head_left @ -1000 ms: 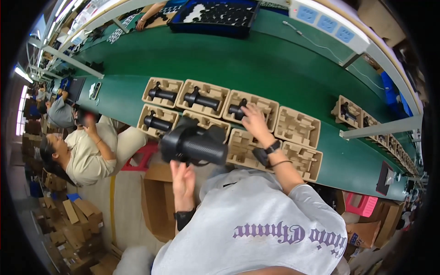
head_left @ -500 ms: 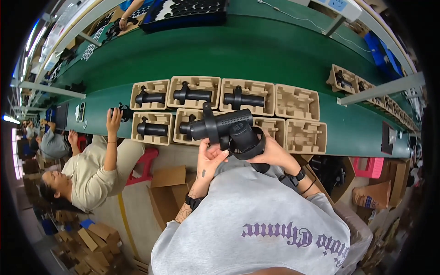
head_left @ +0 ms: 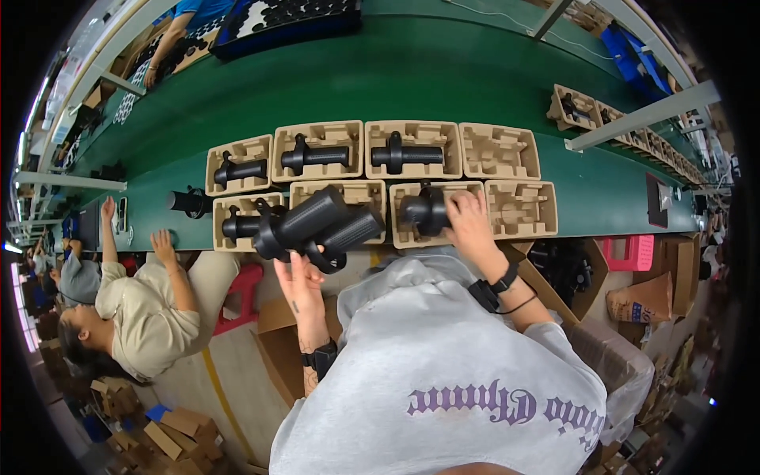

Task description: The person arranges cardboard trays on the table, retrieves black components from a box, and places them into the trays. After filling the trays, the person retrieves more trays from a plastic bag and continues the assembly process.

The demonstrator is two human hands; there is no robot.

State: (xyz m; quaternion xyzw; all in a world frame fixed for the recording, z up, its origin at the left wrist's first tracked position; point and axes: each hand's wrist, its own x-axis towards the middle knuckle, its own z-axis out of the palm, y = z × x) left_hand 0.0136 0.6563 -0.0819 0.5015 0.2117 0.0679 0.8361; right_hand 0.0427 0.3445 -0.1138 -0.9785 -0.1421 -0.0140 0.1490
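My left hand [head_left: 301, 279] is closed under two black ribbed cylinders with ring collars, one [head_left: 307, 223] lying across the other [head_left: 353, 233], held above the trays. My right hand [head_left: 470, 222] reaches into a near-row tan moulded tray [head_left: 412, 237]. Its bent fingers are against a rounded black part [head_left: 425, 210] in that tray, though the fingertips are partly hidden. In the tray [head_left: 378, 188] behind the held cylinders, the contents are mostly covered.
Black cylinders lie in several other trays [head_left: 318, 168]; the two right-hand trays [head_left: 499, 162] hold none. A co-worker [head_left: 150, 305] sits at left by the green bench [head_left: 443, 71], near a loose black part [head_left: 188, 201]. A cardboard box of black parts [head_left: 560, 269] stands at right.
My hands have parted: the left moved left with the black cylinders, while the right moved onto a black part in the near-row tray. The co-worker's hand has left the loose black part.
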